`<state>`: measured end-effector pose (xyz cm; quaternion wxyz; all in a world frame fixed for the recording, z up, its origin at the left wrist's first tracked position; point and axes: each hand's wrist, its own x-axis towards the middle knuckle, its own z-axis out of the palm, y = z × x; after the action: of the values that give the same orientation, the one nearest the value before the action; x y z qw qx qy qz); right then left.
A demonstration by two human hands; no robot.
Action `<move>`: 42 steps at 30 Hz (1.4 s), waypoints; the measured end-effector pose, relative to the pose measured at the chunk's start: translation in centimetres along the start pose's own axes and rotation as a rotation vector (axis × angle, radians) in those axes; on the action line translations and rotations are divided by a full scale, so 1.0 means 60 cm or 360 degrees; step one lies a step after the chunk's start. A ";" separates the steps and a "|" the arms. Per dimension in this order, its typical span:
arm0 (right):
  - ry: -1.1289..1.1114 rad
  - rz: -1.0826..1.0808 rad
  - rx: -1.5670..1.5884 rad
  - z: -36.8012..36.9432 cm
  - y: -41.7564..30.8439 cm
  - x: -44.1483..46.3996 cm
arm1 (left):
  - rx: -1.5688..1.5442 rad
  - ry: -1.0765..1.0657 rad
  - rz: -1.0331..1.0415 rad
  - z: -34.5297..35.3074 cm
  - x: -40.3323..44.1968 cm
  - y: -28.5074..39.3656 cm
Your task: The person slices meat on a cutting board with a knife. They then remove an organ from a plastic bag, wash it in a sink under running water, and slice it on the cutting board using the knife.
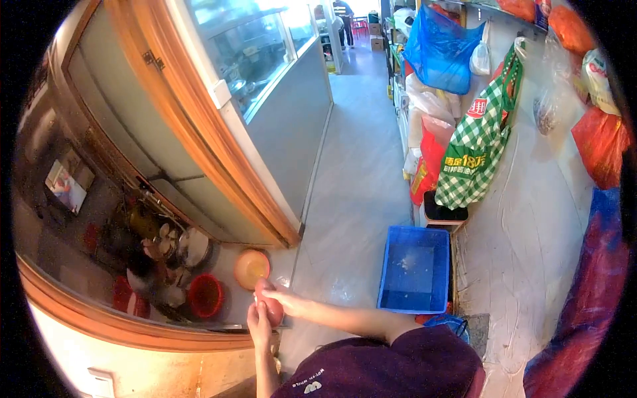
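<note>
Low in the middle of the head view, a smooth reddish-pink, rounded, elongated thing is between my hands; its exact kind I cannot make out. My right hand reaches in from the right and closes over its upper part. From below comes my left hand, its fingers bent against the near side. Just past my hands, an orange-yellow basin stands on the floor. A red plastic basket is to the left of it, inside the doorway.
A wooden door frame rises at left, with dark clutter behind it. On the right, a blue crate lies on the floor below a hanging green checked bag. A person stands far down the corridor.
</note>
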<state>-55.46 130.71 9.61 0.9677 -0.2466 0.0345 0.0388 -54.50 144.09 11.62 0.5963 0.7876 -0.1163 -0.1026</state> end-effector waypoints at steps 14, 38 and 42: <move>-0.0291 -0.0016 -0.0131 -0.020 -0.044 -0.002 | 0.0150 0.0221 0.0166 0.039 -0.006 0.053; -0.0303 0.0061 -0.0314 0.006 -0.095 -0.037 | -0.0319 -0.0172 -0.0149 0.019 -0.001 0.071; -0.0348 0.0093 -0.0353 -0.003 -0.082 -0.036 | -0.0191 -0.0317 -0.0246 0.005 0.008 0.055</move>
<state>-57.16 126.17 11.98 0.9310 -0.3451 -0.0685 0.0972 -54.34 142.82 14.69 0.6181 0.7432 -0.1075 -0.2325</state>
